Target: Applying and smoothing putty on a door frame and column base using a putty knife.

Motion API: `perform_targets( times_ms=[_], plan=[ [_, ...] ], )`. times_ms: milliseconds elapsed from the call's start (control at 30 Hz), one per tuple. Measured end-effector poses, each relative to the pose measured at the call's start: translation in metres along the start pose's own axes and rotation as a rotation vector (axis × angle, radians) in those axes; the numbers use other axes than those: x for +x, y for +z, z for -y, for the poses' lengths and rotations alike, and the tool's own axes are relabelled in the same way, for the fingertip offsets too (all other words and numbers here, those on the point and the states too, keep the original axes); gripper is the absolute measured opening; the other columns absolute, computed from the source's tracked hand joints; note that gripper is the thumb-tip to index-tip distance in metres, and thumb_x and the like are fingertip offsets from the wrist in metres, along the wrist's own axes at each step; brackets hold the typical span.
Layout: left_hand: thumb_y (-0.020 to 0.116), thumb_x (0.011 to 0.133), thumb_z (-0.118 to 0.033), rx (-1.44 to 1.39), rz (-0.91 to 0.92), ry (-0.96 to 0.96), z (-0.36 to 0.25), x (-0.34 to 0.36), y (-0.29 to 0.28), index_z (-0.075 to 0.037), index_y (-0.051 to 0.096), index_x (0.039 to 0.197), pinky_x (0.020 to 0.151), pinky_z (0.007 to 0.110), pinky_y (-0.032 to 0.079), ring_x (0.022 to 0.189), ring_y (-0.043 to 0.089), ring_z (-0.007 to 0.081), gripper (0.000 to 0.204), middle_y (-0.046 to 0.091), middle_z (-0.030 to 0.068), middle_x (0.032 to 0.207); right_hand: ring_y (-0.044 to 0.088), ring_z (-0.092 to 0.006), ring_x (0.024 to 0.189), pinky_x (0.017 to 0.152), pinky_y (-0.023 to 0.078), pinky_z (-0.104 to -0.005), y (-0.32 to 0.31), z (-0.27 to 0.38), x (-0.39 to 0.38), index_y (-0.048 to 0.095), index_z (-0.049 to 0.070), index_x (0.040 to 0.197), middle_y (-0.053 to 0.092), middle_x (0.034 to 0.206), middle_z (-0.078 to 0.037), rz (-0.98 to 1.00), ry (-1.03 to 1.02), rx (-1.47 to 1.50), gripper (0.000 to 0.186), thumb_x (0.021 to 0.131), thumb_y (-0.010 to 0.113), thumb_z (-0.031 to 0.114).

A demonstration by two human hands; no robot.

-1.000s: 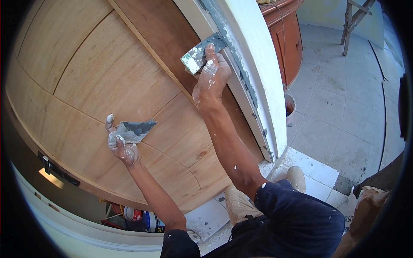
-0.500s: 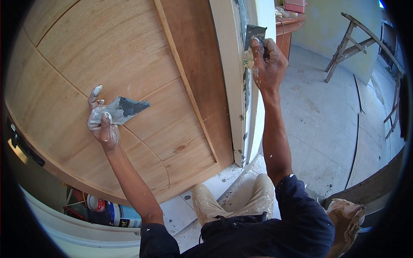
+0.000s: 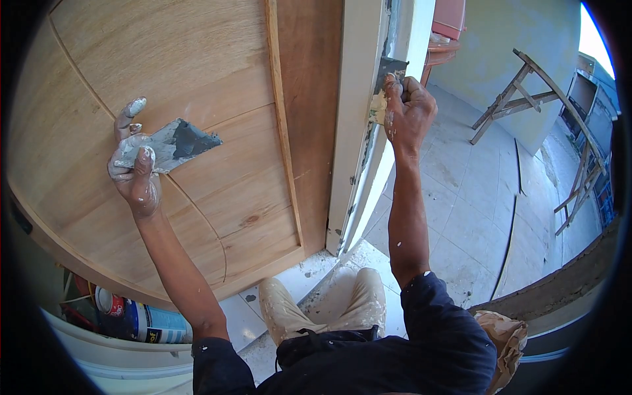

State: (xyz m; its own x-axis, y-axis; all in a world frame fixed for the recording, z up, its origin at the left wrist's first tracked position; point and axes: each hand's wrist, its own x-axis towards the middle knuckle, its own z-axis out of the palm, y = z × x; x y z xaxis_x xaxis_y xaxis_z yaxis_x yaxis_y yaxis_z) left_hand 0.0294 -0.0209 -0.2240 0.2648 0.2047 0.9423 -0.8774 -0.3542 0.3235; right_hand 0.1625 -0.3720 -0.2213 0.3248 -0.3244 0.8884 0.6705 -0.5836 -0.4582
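Apparently mid-filling: right scraper (image 3: 393, 66) at the door frame (image 3: 356, 85), left scraper (image 3: 161, 154) loaded with grey paste (image 3: 191, 140).
Right hand (image 3: 411, 115) pinches its scraper, thumb on the face, fingers curled; blade overlaps the frame's edge in view, can't confirm contact. Left hand (image 3: 136, 170) clamps the other one, thumb over the blade, one finger raised, in front of the wooden door (image 3: 224, 72). Frame edge shows a grey streak (image 3: 393, 29) above the right blade and dark patches below it, so I read the step as spreading or smoothing filler there. Next move calls for a flat blade and even pressure along that edge; for more paste, bring the scrapers together.
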Motion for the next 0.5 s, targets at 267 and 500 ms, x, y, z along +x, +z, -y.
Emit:
perform_targets(
  times_ms=[267, 500],
  plan=[
    [0.062, 0.076, -0.023, 0.120, 0.061, 0.069, 0.004, -0.002, -0.007, 0.001, 0.058, 0.078, 0.095, 0.036, 0.024, 0.114, 0.038, 0.0225, 0.024, 0.047, 0.0203, 0.123, 0.025, -0.0065, 0.047, 0.042, 0.021, -0.0247, -0.002, -0.004, 0.020, 0.046, 0.001, 0.056, 0.031, 0.047, 0.002, -0.031, -0.043, 0.109, 0.036, 0.080, 0.065, 0.021],
    [0.062, 0.077, -0.022, 0.105, 0.065, 0.086, 0.004, -0.004, -0.009, 0.002, 0.058, 0.085, 0.095, 0.035, 0.025, 0.111, 0.037, 0.0210, 0.026, 0.042, 0.0188, 0.127, 0.032, -0.0091, 0.044, 0.043, 0.029, -0.0284, 0.003, 0.014, 0.051, 0.054, -0.001, 0.057, 0.041, 0.046, -0.002, -0.015, -0.057, 0.030, 0.036, 0.078, 0.066, 0.024]
  ],
)
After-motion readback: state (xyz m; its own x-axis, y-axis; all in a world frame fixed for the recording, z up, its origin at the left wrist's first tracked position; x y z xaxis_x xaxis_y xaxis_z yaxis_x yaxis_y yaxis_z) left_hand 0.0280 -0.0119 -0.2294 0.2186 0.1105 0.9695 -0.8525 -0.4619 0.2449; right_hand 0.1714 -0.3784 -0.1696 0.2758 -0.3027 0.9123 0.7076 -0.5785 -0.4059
